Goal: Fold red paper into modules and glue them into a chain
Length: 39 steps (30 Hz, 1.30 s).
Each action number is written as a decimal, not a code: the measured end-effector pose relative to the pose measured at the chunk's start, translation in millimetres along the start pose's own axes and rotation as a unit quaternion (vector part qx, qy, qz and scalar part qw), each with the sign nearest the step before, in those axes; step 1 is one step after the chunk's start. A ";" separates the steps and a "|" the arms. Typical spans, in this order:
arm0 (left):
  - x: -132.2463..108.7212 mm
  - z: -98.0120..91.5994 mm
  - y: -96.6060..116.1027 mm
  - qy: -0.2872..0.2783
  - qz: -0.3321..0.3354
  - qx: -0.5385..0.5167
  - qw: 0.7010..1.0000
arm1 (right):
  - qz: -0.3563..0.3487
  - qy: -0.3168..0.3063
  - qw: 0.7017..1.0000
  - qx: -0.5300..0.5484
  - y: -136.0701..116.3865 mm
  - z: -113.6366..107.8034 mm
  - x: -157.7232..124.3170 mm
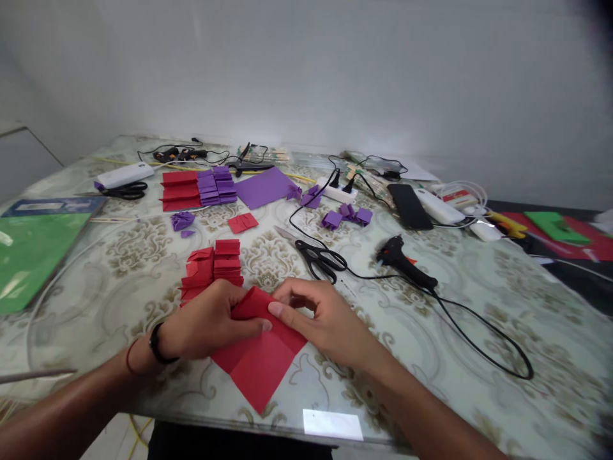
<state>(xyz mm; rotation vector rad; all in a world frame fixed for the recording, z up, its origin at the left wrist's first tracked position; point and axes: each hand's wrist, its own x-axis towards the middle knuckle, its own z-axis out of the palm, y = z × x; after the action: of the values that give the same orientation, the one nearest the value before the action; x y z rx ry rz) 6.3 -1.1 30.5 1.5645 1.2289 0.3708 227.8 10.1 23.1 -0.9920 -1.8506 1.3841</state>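
A square of red paper is held between both hands near the table's front edge, one corner pointing toward me and its far part bent up. My left hand grips its left side, thumb lying on top. My right hand pinches the far right edge between thumb and fingers. Just beyond my left hand lie folded red paper pieces. Black-handled scissors rest past my right hand, blades pointing away to the left. A small folded red piece lies farther off.
A black glue gun with a looping cord lies to the right. Farther back are purple folded pieces, a purple sheet, a power strip and a black phone. Green paper lies at the left.
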 end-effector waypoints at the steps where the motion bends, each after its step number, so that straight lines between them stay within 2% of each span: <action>1: 0.4 0.3 0.2 -0.009 -0.007 0.004 1.000 | 0.002 0.000 1.000 0.002 0.0 0.3 0.1; 5: 1.3 0.8 3.2 -0.042 -0.032 -0.011 0.999 | 0.014 -0.005 1.000 0.015 0.1 1.4 0.8; 10: 0.8 2.2 7.2 -0.105 -0.019 -0.033 0.994 | 0.023 -0.033 0.998 0.049 0.2 1.9 1.2; 26: 0.4 6.6 6.2 -0.138 -0.034 -0.035 0.989 | 0.018 -0.054 0.996 0.068 2.0 6.6 1.1; 30: 1.9 8.5 5.5 -0.134 -0.016 -0.027 0.991 | 0.016 -0.046 0.996 0.075 2.9 6.8 1.2; 39: 5.2 8.8 1.5 -0.139 -0.010 -0.012 0.990 | -0.017 -0.023 1.000 0.007 6.9 9.9 0.3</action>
<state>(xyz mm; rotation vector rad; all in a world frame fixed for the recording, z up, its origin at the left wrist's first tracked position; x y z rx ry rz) 15.8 -1.3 26.5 1.5236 1.0193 0.1455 220.8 6.6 14.0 -0.9253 -1.8812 1.4087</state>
